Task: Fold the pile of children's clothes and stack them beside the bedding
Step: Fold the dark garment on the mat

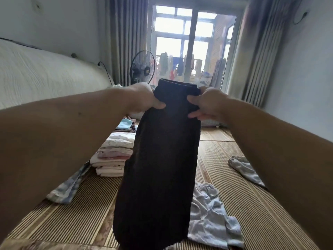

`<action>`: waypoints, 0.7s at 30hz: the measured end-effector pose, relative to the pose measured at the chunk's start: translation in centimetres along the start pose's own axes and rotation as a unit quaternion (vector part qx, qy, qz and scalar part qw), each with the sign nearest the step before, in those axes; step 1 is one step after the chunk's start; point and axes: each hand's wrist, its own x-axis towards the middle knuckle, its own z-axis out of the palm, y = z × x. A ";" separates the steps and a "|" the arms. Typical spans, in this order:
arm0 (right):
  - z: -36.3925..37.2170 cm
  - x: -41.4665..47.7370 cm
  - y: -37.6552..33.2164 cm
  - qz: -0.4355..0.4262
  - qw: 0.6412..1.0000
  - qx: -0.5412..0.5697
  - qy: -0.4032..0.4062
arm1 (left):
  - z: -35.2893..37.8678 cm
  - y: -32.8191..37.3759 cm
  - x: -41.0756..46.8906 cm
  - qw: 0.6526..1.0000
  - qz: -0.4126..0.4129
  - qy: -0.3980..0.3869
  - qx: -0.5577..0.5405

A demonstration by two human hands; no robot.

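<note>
A dark brown garment (158, 168) hangs straight down in front of me, held up by its top band. My left hand (144, 98) grips the band's left edge and my right hand (205, 103) grips its right edge. Behind it on the left stands a stack of folded pale clothes (113, 156), with a second smaller folded stack (126, 124) further back. A crumpled light blue garment (210, 213) lies unfolded on the mat to the right, partly hidden by the dark one. Another pale garment (245, 168) lies at the far right. The rolled white bedding (45, 76) runs along the left.
A woven bamboo mat (234, 195) covers the bed surface. A blue patterned cloth (70, 186) lies left of the folded stack. A standing fan (142, 68) is by the curtains, in front of a glass balcony door (191, 47). A wall rises at the right.
</note>
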 end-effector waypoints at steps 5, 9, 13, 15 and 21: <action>0.4 2.5 0.5 -0.114 0.985 0.097 0.087 | -0.4 1.3 2.2 0.992 0.076 0.085 0.057; 0.3 2.2 0.9 -0.144 0.979 0.117 0.086 | 0.0 1.1 1.2 0.964 0.168 0.141 0.147; 1.4 -0.5 4.0 -0.102 0.987 0.123 0.032 | 2.6 -1.9 -1.3 0.945 0.179 0.126 0.244; 2.5 -2.7 6.7 -0.072 0.990 0.124 -0.013 | 4.5 -4.5 -3.2 0.946 0.194 0.099 0.242; 7.1 -11.8 17.5 0.071 0.978 0.075 -0.180 | 11.6 -13.0 -13.0 0.972 0.109 -0.134 0.162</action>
